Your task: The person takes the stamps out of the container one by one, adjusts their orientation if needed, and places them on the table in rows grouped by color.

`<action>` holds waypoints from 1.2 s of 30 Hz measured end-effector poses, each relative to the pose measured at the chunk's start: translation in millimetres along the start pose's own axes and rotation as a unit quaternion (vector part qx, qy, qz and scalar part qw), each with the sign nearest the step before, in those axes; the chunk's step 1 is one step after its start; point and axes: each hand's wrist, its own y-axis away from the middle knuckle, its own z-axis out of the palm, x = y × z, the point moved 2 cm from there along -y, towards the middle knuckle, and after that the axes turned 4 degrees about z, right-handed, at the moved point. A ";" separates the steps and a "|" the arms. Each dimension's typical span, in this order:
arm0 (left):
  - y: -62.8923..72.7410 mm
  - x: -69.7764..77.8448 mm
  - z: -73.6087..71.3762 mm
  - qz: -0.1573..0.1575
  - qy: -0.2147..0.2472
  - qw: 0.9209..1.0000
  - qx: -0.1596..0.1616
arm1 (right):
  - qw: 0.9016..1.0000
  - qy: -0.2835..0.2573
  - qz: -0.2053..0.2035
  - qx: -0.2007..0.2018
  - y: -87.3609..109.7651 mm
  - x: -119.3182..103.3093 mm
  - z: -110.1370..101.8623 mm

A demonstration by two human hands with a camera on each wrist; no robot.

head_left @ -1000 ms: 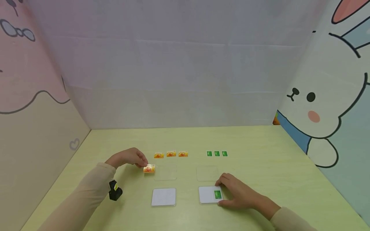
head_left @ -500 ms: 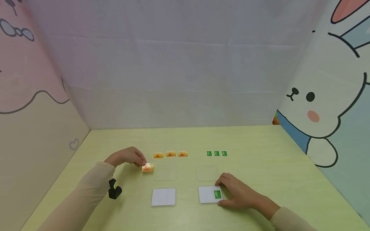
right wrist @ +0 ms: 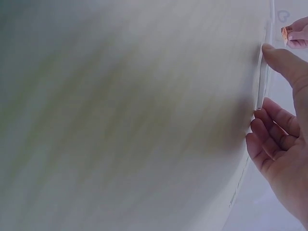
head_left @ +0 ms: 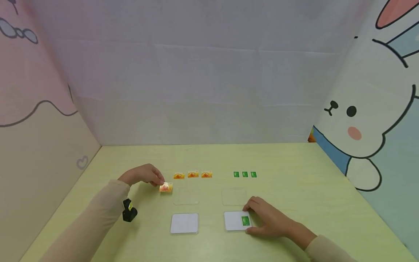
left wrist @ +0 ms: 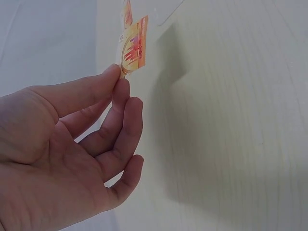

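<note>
Your left hand (head_left: 144,174) pinches a small orange-and-yellow paper rectangle (head_left: 166,187) between thumb and fingertip, raised off the pale yellow-green wood-grain table (head_left: 311,174), toward its left edge. Your right hand (head_left: 270,220) grips a white rounded-corner card (head_left: 233,221): thumb at its near right corner, fingers at the far right one. Small green rectangle (head_left: 245,221) sits on that card by its right edge. Second white card (head_left: 184,223) lies to its left. Three orange rectangles (head_left: 193,174) and three green rectangles (head_left: 245,174) line up nearer the table's far edge.

Yellowish table (head_left: 294,171), greyish backdrop (head_left: 203,80), cartoon rabbit panel (head_left: 376,120) at right, pink-topped panel (head_left: 39,83) at left
</note>
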 end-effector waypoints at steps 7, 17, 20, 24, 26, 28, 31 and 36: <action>-2.9 0.7 -2.2 0.007 0.018 1.000 0.005 | 1.000 -0.001 0.001 -0.002 0.0 0.9 0.9; -5.9 -3.6 -4.0 0.004 0.025 1.000 0.005 | 1.000 0.003 -0.002 0.001 0.7 0.5 1.2; -7.6 -5.6 -4.0 0.004 0.017 1.000 0.007 | 1.000 0.004 -0.002 0.003 0.3 0.7 1.1; -8.0 -6.9 -3.7 0.002 0.014 1.000 0.010 | 1.000 0.004 -0.004 0.004 -0.2 1.0 1.0; -7.7 -6.7 -3.5 0.004 0.017 1.000 0.008 | 1.000 0.003 -0.002 0.002 -0.4 1.2 1.2; -7.4 -6.4 -3.6 0.006 0.020 1.000 0.007 | 1.000 0.001 0.000 -0.001 -0.4 1.2 1.6; -7.8 -5.4 -3.8 0.005 0.018 1.000 0.007 | 1.000 -0.001 -0.001 0.000 -0.2 1.5 2.1; -13.5 -7.2 -4.6 -0.005 0.007 1.000 0.014 | 1.000 0.001 -0.008 0.007 0.1 1.0 1.3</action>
